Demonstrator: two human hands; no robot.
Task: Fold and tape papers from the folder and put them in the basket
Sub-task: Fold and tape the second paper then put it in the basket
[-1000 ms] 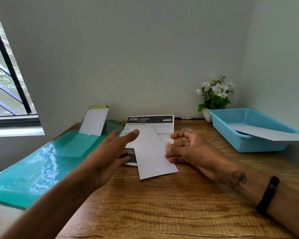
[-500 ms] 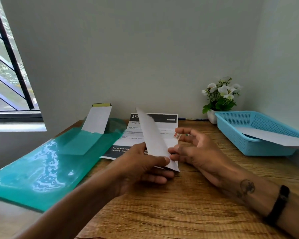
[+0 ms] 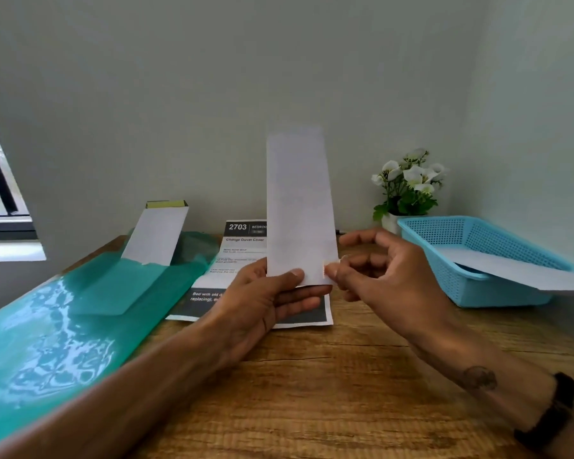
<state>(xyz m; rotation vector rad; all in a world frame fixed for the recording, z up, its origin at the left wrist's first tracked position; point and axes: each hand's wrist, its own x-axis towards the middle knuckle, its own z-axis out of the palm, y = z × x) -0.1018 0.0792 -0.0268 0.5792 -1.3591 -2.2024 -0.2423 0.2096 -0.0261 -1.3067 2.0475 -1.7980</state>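
both hands pinch folded paper's lower edge.

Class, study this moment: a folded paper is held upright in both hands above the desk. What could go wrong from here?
1. The left hand holds the folded paper only at its bottom edge, so the tall strip might flop or spring open.
2. The right hand pinches what looks like tape at the lower right corner; it could stick crooked.
3. A sheet already overhangs the blue basket; dropping another in may knock it out.
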